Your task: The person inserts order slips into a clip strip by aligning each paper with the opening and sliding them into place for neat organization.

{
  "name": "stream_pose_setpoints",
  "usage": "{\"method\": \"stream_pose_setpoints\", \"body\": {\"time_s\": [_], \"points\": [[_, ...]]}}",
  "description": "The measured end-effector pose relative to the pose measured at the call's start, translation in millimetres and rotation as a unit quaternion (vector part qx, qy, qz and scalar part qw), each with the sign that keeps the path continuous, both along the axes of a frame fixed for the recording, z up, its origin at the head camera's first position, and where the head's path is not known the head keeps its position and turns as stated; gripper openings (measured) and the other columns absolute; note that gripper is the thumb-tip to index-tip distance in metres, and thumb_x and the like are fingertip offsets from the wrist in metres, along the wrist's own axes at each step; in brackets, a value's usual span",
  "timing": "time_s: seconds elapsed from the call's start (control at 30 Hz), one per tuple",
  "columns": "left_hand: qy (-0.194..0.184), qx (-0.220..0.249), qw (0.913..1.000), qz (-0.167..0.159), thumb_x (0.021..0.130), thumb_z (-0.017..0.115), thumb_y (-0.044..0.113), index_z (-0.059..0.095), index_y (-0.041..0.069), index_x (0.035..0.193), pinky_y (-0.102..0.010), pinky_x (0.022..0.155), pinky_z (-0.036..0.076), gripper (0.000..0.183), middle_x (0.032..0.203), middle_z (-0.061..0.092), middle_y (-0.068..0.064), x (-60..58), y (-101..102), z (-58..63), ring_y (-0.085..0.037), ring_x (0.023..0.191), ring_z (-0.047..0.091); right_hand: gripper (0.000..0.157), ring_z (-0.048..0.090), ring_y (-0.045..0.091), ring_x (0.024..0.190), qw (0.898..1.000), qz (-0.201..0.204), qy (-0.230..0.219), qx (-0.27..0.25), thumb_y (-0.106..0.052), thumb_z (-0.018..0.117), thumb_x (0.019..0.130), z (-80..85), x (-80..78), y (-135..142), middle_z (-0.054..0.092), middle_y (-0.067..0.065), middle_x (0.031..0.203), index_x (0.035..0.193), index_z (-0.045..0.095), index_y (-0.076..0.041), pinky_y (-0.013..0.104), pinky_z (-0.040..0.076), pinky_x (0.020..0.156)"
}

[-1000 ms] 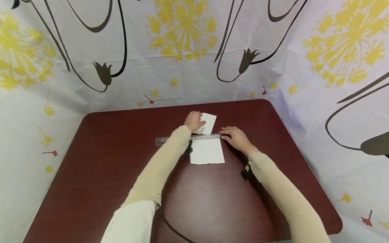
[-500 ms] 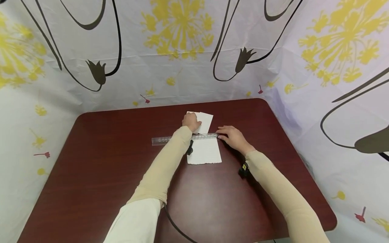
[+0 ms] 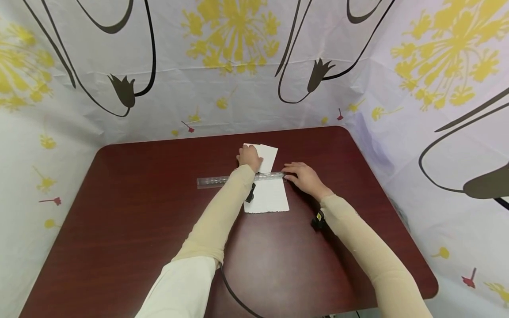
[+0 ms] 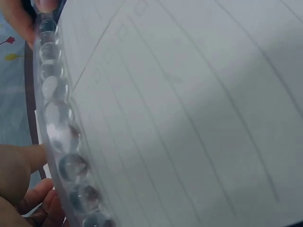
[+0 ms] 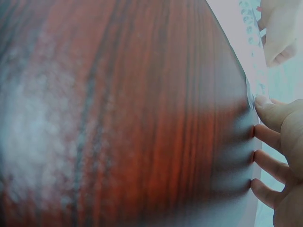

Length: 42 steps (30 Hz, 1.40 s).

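Observation:
A clear plastic ruler (image 3: 214,181) with a row of bubble-like bumps lies across lined white paper (image 3: 268,198). My left hand (image 3: 249,157) is at the paper's far part, beyond the ruler. Seen from the left wrist, its thumb and curled fingers (image 4: 40,198) pinch white paper beside the ruler, partly hidden by it. My right hand (image 3: 304,177) holds the ruler's right end between thumb and index finger. The right wrist view shows its other fingers (image 5: 267,165) spread, tips on the table. Beyond the ruler, the far paper (image 3: 269,155) shows two angled corners.
The dark red wooden table (image 3: 131,212) has rounded corners. A patterned white curtain (image 3: 159,119) surrounds its far and side edges. Black wrist cameras sit under both forearms, and a black cable (image 3: 234,296) runs below the left arm.
The left hand's fingers have shifted slightly at the far paper. The ruler and right hand hold nearly the same place on the table; the head view has shifted a little.

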<state>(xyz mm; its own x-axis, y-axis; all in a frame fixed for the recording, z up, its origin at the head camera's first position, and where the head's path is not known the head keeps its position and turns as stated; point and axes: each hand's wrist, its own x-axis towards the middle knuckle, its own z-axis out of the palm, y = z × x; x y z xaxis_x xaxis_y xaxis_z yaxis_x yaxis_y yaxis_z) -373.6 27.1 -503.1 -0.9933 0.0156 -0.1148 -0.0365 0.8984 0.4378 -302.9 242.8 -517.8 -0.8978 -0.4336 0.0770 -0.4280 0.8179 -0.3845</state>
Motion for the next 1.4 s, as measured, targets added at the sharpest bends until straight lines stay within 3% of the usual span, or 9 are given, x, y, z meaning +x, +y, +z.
{"method": "stream_pose_setpoints", "body": {"time_s": [0.2, 0.43, 0.7, 0.97, 1.13, 1.4], "points": [[0.007, -0.029, 0.9995, 0.005, 0.095, 0.065, 0.037, 0.062, 0.002, 0.126, -0.051, 0.104, 0.049, 0.047, 0.139, 0.053, -0.019, -2.4, 2, -5.4, -0.035, 0.125, 0.052, 0.037, 0.045, 0.036, 0.141, 1.0, -0.001, -0.003, -0.001, -0.025, 0.062, 0.098, 0.8, 0.1, -2, 0.056, 0.011, 0.146, 0.132, 0.064, -0.012, 0.053, 0.037, 0.117], [0.004, -0.037, 0.9992, 0.014, 0.096, 0.065, 0.036, 0.069, 0.004, 0.115, -0.05, 0.102, 0.049, 0.037, 0.133, 0.058, -0.019, -0.9, 5, -5.8, -0.035, 0.122, 0.055, 0.037, 0.046, 0.036, 0.14, 1.0, -0.002, 0.0, -0.008, -0.023, 0.063, 0.097, 0.6, 2.3, -2, 0.056, 0.013, 0.145, 0.132, 0.064, -0.01, 0.054, 0.038, 0.115], [0.013, -0.072, 0.9968, 0.034, 0.094, 0.067, 0.037, 0.063, 0.002, 0.127, -0.048, 0.099, 0.052, 0.048, 0.126, 0.064, -0.017, 1.7, 9, -3.0, -0.033, 0.118, 0.06, 0.037, 0.045, 0.035, 0.14, 1.0, -0.003, -0.001, -0.009, -0.024, 0.063, 0.098, -1.1, 2.0, -3, 0.056, 0.012, 0.146, 0.132, 0.064, -0.011, 0.054, 0.038, 0.115], [0.021, -0.069, 0.9961, 0.051, 0.092, 0.07, 0.033, 0.07, 0.007, 0.116, -0.048, 0.096, 0.053, 0.035, 0.117, 0.069, -0.014, -0.7, 13, -3.6, -0.031, 0.111, 0.064, 0.036, 0.046, 0.034, 0.14, 1.0, -0.007, -0.002, -0.01, -0.026, 0.063, 0.097, -0.9, 1.3, -2, 0.057, 0.011, 0.145, 0.131, 0.065, -0.012, 0.052, 0.038, 0.116], [0.021, -0.074, 0.9952, 0.061, 0.092, 0.07, 0.032, 0.068, 0.005, 0.12, -0.048, 0.097, 0.053, 0.039, 0.12, 0.067, -0.015, 0.6, 14, -1.8, -0.03, 0.113, 0.064, 0.037, 0.046, 0.034, 0.14, 1.0, -0.009, -0.004, -0.01, -0.025, 0.063, 0.097, -0.2, 1.9, -3, 0.056, 0.011, 0.146, 0.132, 0.065, -0.012, 0.053, 0.038, 0.116], [0.026, -0.073, 0.9951, 0.062, 0.094, 0.062, 0.011, 0.071, 0.003, 0.113, -0.047, 0.095, 0.056, 0.023, 0.115, 0.071, -0.017, -0.1, 13, 2.5, -0.031, 0.107, 0.067, 0.036, 0.045, 0.035, 0.14, 1.0, -0.009, -0.002, -0.012, -0.024, 0.063, 0.097, -0.4, 1.0, -3, 0.056, 0.012, 0.146, 0.132, 0.065, -0.012, 0.053, 0.037, 0.116]]}}
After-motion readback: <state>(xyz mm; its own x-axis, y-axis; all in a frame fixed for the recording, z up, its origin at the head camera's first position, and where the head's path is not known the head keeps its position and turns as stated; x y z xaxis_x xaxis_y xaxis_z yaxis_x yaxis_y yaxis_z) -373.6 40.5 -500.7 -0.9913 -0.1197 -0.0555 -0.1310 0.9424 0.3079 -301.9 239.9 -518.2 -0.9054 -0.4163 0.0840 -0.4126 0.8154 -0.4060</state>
